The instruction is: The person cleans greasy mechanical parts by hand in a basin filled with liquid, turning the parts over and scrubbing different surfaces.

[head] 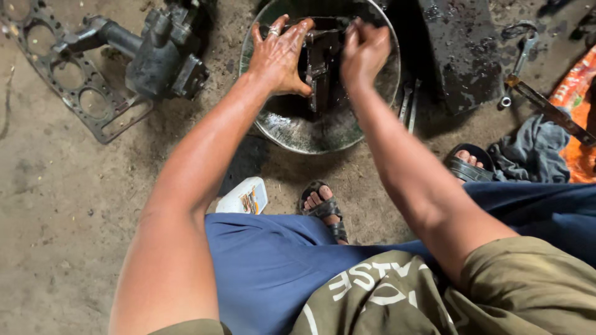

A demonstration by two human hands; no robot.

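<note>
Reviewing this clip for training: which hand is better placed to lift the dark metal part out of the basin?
Probably the left hand: it wraps the metal part in the basin; the right hand touches only its top with fingertips.

Metal part (pixel 320 65) in basin (pixel 292 127) — gasket (pixel 74 87) left, wrench (pixel 520 62) right.

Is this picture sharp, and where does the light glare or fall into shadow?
Head view: mostly sharp, edges bent by the wide lens; soft daylight, no harsh glare. The metal basin shows a dull sheen on its rim. The left hand and right hand are slightly soft, on a dark metal part lost in shadow.
</note>
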